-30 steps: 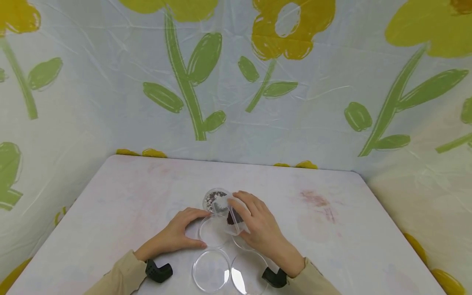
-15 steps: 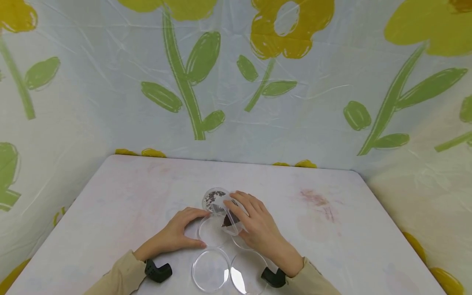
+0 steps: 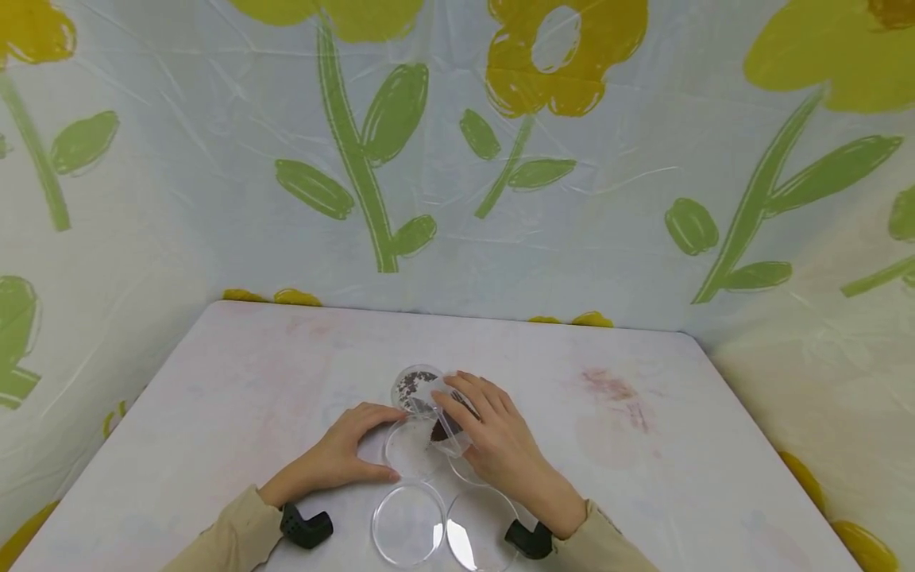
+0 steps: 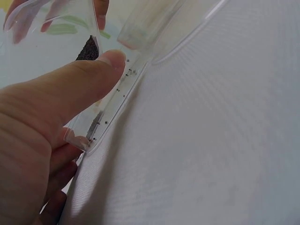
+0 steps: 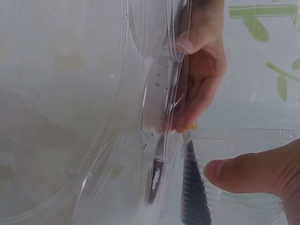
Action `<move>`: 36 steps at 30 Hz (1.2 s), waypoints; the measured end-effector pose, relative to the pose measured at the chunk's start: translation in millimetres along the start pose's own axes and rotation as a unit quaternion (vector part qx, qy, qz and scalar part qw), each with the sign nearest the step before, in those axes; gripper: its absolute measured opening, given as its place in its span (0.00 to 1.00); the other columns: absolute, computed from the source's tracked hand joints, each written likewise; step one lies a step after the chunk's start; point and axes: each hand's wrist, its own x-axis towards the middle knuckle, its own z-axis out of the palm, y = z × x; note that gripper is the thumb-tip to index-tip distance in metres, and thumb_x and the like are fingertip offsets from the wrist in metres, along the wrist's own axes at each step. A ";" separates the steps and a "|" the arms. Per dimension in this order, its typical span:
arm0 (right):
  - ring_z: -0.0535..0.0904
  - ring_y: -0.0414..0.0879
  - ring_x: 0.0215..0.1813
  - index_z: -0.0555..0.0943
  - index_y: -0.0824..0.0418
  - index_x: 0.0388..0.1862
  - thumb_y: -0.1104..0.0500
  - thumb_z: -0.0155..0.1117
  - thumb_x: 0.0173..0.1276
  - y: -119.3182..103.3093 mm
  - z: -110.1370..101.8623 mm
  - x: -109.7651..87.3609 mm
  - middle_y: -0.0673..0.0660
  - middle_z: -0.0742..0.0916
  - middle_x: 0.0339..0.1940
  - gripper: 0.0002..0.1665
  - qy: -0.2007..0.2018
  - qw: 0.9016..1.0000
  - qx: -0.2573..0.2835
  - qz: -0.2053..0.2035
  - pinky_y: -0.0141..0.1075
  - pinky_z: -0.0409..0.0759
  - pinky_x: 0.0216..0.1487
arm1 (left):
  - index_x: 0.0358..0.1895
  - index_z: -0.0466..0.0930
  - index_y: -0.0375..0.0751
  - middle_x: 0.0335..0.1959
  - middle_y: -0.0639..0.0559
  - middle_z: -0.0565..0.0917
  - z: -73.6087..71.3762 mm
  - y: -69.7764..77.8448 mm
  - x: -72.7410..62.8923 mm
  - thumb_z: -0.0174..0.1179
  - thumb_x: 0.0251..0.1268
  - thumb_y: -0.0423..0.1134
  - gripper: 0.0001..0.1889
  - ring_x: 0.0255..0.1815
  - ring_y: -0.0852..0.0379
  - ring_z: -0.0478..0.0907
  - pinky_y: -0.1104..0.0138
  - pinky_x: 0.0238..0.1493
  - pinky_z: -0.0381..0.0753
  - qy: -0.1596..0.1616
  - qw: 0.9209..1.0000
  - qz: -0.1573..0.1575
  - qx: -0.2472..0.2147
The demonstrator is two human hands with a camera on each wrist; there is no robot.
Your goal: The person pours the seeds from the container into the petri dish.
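Note:
My left hand grips a clear petri dish by its rim, thumb on the near side and fingers on the far side. In the left wrist view, small dark specks lie scattered on the dish floor. My right hand holds a clear plastic cup, tilted to the left above that dish. Inside the cup rests a dark granular mass, which looks like soil, heaped toward the lowered side. Its fingers partly hide the cup in the head view.
Behind the held dish stands another dish with dark bits over a pale bottom. Two clear dishes, left and right, lie nearer the front. A further clear dish is partly covered by the right hand.
The cup in my right hand has shifted slightly left and tipped a little more, its dark contents moving with it. My left hand keeps its place at the dish.

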 end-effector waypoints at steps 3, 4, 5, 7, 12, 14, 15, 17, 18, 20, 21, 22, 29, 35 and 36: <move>0.67 0.58 0.71 0.72 0.59 0.68 0.78 0.66 0.34 0.3 0.2 -0.3 0.62 0.74 0.68 0.54 0.002 1.000 0.002 0.000 0.50 0.70 0.65 | 0.67 0.74 0.52 0.63 0.62 0.76 0.3 -0.4 -0.1 0.75 0.45 0.63 0.43 0.65 0.58 0.69 0.46 0.64 0.66 -0.001 1.000 -0.002 0.001; 0.67 0.58 0.71 0.72 0.59 0.69 0.78 0.66 0.35 0.4 0.1 -0.4 0.62 0.74 0.68 0.54 0.002 1.000 0.003 0.000 0.50 0.70 0.65 | 0.67 0.73 0.52 0.63 0.62 0.76 0.5 -0.4 -0.1 0.75 0.45 0.63 0.43 0.65 0.58 0.69 0.46 0.64 0.66 -0.001 1.000 -0.001 0.001; 0.67 0.58 0.71 0.72 0.59 0.69 0.78 0.66 0.34 0.4 0.1 -0.5 0.62 0.74 0.68 0.54 0.003 1.000 0.003 -0.001 0.50 0.70 0.65 | 0.68 0.73 0.52 0.63 0.62 0.76 0.7 -0.5 0.0 0.75 0.45 0.63 0.43 0.65 0.58 0.69 0.46 0.64 0.66 -0.001 1.000 -0.001 0.000; 0.67 0.58 0.70 0.72 0.59 0.69 0.78 0.65 0.35 0.4 0.0 -0.5 0.62 0.74 0.68 0.54 0.004 1.000 0.002 -0.002 0.50 0.70 0.65 | 0.67 0.74 0.52 0.63 0.62 0.76 0.9 -0.4 0.0 0.75 0.45 0.63 0.43 0.65 0.57 0.69 0.46 0.64 0.66 0.000 1.000 0.001 0.000; 0.67 0.58 0.70 0.72 0.59 0.68 0.78 0.64 0.34 0.1 -0.4 -0.4 0.62 0.74 0.68 0.54 0.003 1.000 0.000 -0.002 0.50 0.70 0.65 | 0.68 0.73 0.51 0.64 0.61 0.76 0.5 1.0 -0.1 0.75 0.46 0.62 0.43 0.65 0.56 0.70 0.45 0.64 0.66 0.003 1.000 0.007 0.000; 0.67 0.58 0.70 0.71 0.59 0.69 0.78 0.64 0.34 0.1 -0.3 -0.7 0.62 0.74 0.68 0.54 0.002 1.000 0.000 -0.002 0.50 0.70 0.65 | 0.67 0.74 0.51 0.64 0.60 0.76 0.4 1.2 -0.6 0.75 0.46 0.61 0.43 0.64 0.55 0.70 0.45 0.63 0.66 0.005 1.000 0.010 0.002; 0.67 0.58 0.70 0.71 0.59 0.69 0.78 0.64 0.35 0.2 -0.3 -0.7 0.62 0.74 0.68 0.54 0.002 1.000 0.000 -0.002 0.50 0.70 0.65 | 0.67 0.73 0.51 0.64 0.60 0.76 0.5 0.9 -0.6 0.75 0.46 0.61 0.43 0.64 0.56 0.70 0.45 0.63 0.66 0.006 1.000 0.010 0.002; 0.67 0.58 0.70 0.71 0.59 0.69 0.78 0.64 0.35 0.4 0.0 -0.9 0.62 0.74 0.68 0.53 0.002 1.000 0.001 -0.001 0.50 0.70 0.65 | 0.67 0.74 0.51 0.64 0.60 0.76 0.8 0.4 -0.5 0.76 0.45 0.60 0.43 0.64 0.56 0.70 0.45 0.63 0.66 0.008 1.000 0.014 0.001; 0.67 0.58 0.70 0.72 0.59 0.69 0.79 0.63 0.35 0.4 0.3 -0.9 0.62 0.74 0.68 0.53 0.003 1.000 0.001 -0.001 0.51 0.70 0.65 | 0.67 0.74 0.51 0.64 0.60 0.77 0.9 0.1 -0.7 0.76 0.45 0.60 0.43 0.64 0.56 0.70 0.45 0.63 0.67 0.010 1.000 0.016 0.003; 0.67 0.58 0.70 0.72 0.59 0.69 0.78 0.63 0.35 0.4 0.7 -0.9 0.62 0.74 0.68 0.53 0.003 1.000 0.002 -0.001 0.51 0.70 0.65 | 0.67 0.74 0.50 0.64 0.60 0.77 1.2 -0.2 -1.0 0.76 0.45 0.61 0.43 0.64 0.56 0.70 0.46 0.63 0.67 0.010 1.000 0.017 0.004; 0.67 0.58 0.70 0.72 0.59 0.69 0.78 0.64 0.35 0.4 0.8 -0.9 0.62 0.74 0.68 0.53 0.003 1.000 0.002 0.000 0.51 0.70 0.65 | 0.67 0.74 0.51 0.64 0.60 0.76 1.3 -0.3 -0.9 0.76 0.45 0.61 0.43 0.64 0.56 0.70 0.46 0.63 0.66 0.009 1.000 0.015 0.001; 0.67 0.58 0.70 0.72 0.59 0.69 0.78 0.64 0.35 0.4 0.9 -0.9 0.62 0.74 0.68 0.54 0.003 1.000 0.002 0.000 0.51 0.70 0.65 | 0.67 0.74 0.51 0.64 0.60 0.76 1.2 -0.3 -0.9 0.76 0.45 0.61 0.43 0.65 0.57 0.70 0.46 0.63 0.66 0.008 1.000 0.013 0.001; 0.67 0.58 0.71 0.71 0.58 0.69 0.78 0.65 0.34 0.0 0.8 -0.3 0.62 0.74 0.68 0.54 0.000 1.000 0.000 0.003 0.51 0.71 0.64 | 0.68 0.73 0.52 0.64 0.61 0.76 -0.2 -0.1 -0.4 0.76 0.44 0.62 0.44 0.65 0.58 0.69 0.47 0.64 0.65 0.006 1.000 0.010 -0.004; 0.67 0.58 0.71 0.71 0.59 0.69 0.77 0.65 0.34 0.3 0.4 0.2 0.62 0.74 0.69 0.54 0.001 1.000 0.002 0.005 0.51 0.70 0.65 | 0.68 0.73 0.52 0.64 0.62 0.76 -0.5 -0.4 -0.6 0.75 0.43 0.63 0.44 0.65 0.58 0.69 0.47 0.64 0.66 0.006 1.000 0.010 -0.004; 0.67 0.58 0.71 0.71 0.59 0.69 0.77 0.66 0.34 0.4 0.4 0.2 0.62 0.73 0.69 0.55 0.000 1.000 0.003 0.006 0.51 0.70 0.65 | 0.68 0.73 0.52 0.64 0.63 0.76 -0.3 -0.8 -0.8 0.75 0.43 0.63 0.44 0.65 0.58 0.69 0.47 0.64 0.66 0.006 1.000 0.010 -0.001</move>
